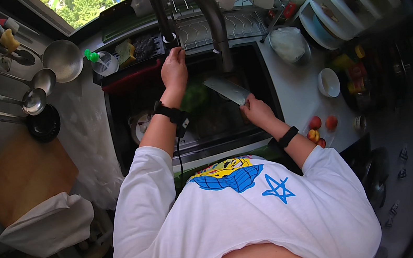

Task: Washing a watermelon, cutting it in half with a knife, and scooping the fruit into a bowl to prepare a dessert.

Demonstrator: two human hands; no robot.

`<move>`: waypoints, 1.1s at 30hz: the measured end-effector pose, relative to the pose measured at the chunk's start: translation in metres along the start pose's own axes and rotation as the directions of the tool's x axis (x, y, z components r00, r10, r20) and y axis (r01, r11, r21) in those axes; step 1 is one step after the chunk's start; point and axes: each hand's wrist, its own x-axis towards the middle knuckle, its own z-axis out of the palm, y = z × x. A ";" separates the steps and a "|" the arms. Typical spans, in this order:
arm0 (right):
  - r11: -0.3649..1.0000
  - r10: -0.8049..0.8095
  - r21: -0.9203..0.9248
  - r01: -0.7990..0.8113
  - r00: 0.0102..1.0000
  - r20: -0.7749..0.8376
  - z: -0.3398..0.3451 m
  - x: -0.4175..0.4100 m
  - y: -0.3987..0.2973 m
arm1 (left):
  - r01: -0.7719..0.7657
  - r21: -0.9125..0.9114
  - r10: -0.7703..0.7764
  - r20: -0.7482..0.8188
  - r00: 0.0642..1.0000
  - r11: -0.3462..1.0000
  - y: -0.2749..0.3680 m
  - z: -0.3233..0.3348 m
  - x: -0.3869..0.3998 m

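My left hand is at the base of the dark gooseneck faucet, its fingers curled on the faucet handle, which they mostly hide. In my right hand is the handle of a cleaver. Its broad blade points up and left over the dark sink, below the spout. Blurred leafy greens lie in the sink between my arms. A pale round dish shows at the sink's left, partly behind my left forearm.
A caddy with a sponge and a green-topped bottle sits behind the sink. Ladles and a cutting board are at the left. At right are a white bowl, several peaches or nectarines and a bagged bowl.
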 end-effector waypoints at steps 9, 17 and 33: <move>0.987 -0.070 0.136 0.083 0.993 -0.098 0.014 -0.005 -0.017 | -0.083 -0.017 0.082 -0.053 0.995 0.996 -0.007 0.009 -0.006; 0.984 -0.033 0.172 0.053 0.992 -0.120 0.018 -0.005 -0.016 | -0.067 -0.012 0.067 -0.022 0.998 0.998 -0.014 0.009 -0.004; 0.121 0.151 0.806 -0.580 0.813 0.563 0.017 0.043 -0.010 | -0.066 -0.013 0.066 -0.012 0.998 0.998 -0.010 0.005 -0.003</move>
